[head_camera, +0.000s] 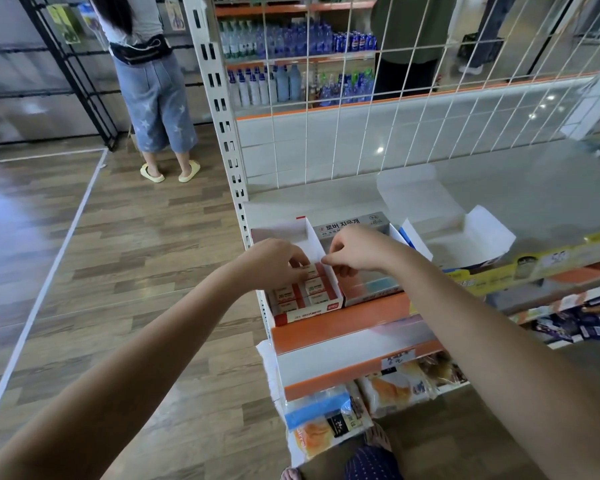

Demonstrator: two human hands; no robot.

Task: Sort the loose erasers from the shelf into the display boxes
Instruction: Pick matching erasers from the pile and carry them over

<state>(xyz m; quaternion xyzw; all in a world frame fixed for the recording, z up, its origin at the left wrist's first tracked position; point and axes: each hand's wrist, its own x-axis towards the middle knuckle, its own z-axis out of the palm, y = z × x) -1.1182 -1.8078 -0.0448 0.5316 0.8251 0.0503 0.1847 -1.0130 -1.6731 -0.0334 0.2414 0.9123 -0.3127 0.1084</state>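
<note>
With my left hand (280,261) grasping a boxed eraser (313,271) at the red display box (305,311) on the shelf (340,322) and my right hand (352,249) pinching its divider wall, I judge seating the eraser comes next.

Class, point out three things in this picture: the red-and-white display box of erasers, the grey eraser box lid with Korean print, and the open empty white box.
Red-and-white display box (307,313), head view, front wall.
Grey lid (352,225), head view, printed face.
Empty white box (465,247), head view, inner floor.
</note>
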